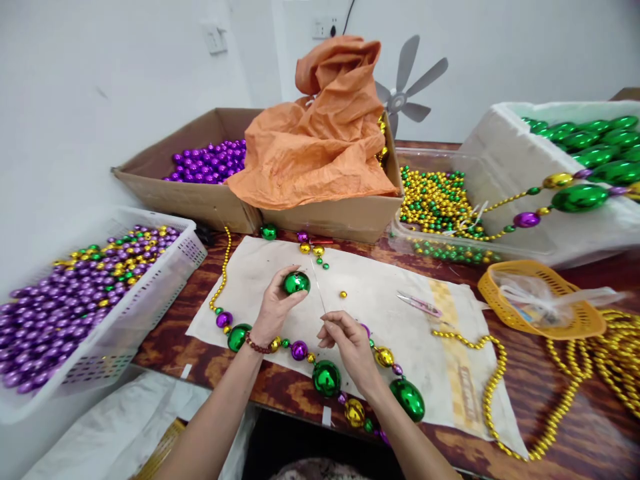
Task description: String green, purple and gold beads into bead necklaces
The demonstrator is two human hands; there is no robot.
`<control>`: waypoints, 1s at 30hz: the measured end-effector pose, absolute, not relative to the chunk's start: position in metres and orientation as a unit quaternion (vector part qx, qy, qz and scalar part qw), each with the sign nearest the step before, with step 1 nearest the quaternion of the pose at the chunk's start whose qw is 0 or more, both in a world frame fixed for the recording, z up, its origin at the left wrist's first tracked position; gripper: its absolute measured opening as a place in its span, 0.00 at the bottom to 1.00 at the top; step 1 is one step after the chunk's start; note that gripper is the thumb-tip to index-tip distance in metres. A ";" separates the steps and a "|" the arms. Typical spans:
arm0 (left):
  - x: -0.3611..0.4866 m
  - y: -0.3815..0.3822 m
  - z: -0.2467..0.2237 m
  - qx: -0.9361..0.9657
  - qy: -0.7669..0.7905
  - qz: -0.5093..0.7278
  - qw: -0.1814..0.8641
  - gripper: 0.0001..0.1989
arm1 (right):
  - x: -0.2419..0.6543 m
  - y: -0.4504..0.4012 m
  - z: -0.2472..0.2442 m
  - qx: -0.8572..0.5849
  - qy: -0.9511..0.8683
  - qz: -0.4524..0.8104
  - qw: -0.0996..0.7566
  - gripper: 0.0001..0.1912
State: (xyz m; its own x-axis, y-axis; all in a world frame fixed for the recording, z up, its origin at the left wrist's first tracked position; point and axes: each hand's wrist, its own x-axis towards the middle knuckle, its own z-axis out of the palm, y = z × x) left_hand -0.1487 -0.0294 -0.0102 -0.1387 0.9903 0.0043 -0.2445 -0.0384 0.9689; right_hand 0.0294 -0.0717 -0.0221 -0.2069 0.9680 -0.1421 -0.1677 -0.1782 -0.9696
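My left hand (274, 307) grips a large shiny green ball bead (297, 283) above the white cloth (400, 393). To its right, my right hand (347, 340) pinches the lower end of a thin needle or wire (317, 283), which slants up past the green bead. Whether the needle touches the bead I cannot tell. A strung garland of green, purple and gold beads (327, 379) runs along the near edge, passing beneath both wrists. Small purple, gold and green beads (319, 251) lie beyond my hands, and a single gold bead (343, 294) rests on the cloth.
Pink-handled thread snips (420, 304) lie right of my hands, near a gold bead string (493, 393). A white basket (185, 243) of purple beads stands left. Behind are cardboard boxes (325, 220) under orange cloth (320, 153). A yellow basket (543, 327) and clear bin (400, 230) stand right.
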 end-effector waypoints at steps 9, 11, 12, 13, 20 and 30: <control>-0.144 -0.034 -0.008 0.486 0.431 0.646 0.401 0.34 | 0.033 -0.073 -0.025 -0.443 -0.459 0.624 0.452 0.14; -0.144 -0.034 -0.009 0.489 0.432 0.646 0.397 0.35 | 0.033 -0.073 -0.026 -0.444 -0.460 0.622 0.452 0.14; -0.145 -0.035 -0.010 0.493 0.433 0.644 0.394 0.36 | 0.033 -0.073 -0.026 -0.444 -0.459 0.622 0.452 0.14; -0.146 -0.035 -0.011 0.499 0.434 0.642 0.388 0.36 | 0.033 -0.073 -0.026 -0.445 -0.459 0.622 0.452 0.14; -0.151 -0.034 -0.009 0.489 0.473 0.629 0.377 0.30 | 0.033 -0.073 -0.028 -0.445 -0.461 0.622 0.451 0.15; -0.177 -0.072 0.014 0.350 0.437 0.611 0.559 0.23 | 0.035 -0.071 -0.031 -0.453 -0.474 0.608 0.447 0.16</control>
